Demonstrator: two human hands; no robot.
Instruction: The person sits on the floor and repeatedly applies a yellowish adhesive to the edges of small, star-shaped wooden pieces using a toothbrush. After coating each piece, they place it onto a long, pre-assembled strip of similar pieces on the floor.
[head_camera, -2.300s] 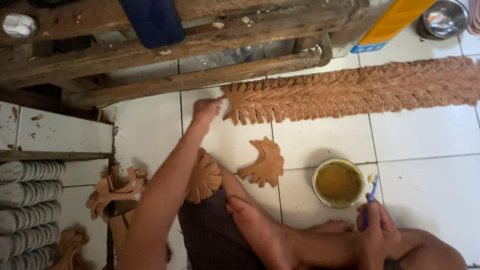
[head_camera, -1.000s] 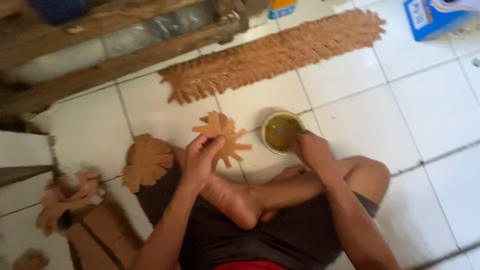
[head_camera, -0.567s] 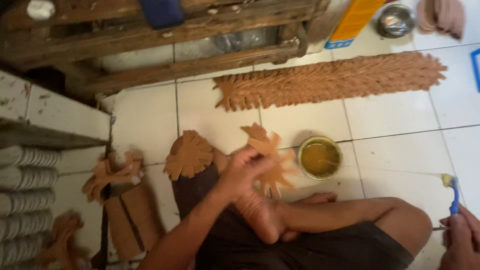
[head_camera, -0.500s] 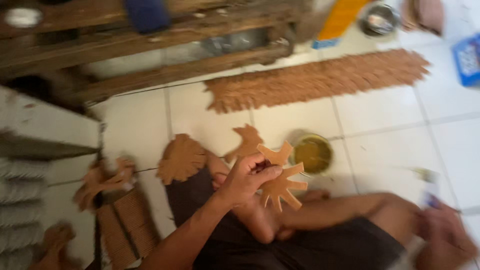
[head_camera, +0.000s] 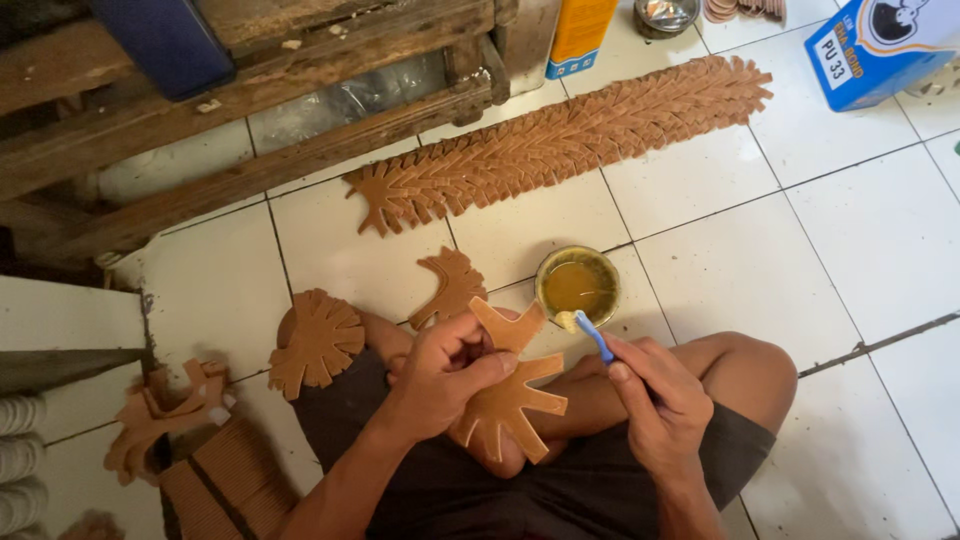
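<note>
White tiled floor (head_camera: 880, 240) under a seated person with crossed legs; long strip of overlapped brown leaf shapes (head_camera: 560, 145) across the far part of the floor, beside a wooden pallet (head_camera: 250, 110); blue box (head_camera: 880, 45) in the far right corner; left hand (head_camera: 445, 375) clamped on a brown fan-shaped cutout (head_camera: 510, 395) over the lap; right hand (head_camera: 655, 400) closed around a blue toothbrush (head_camera: 590, 335), bristles touching the cutout's upper edge; small bowl of yellow glue (head_camera: 577, 285) just beyond
</note>
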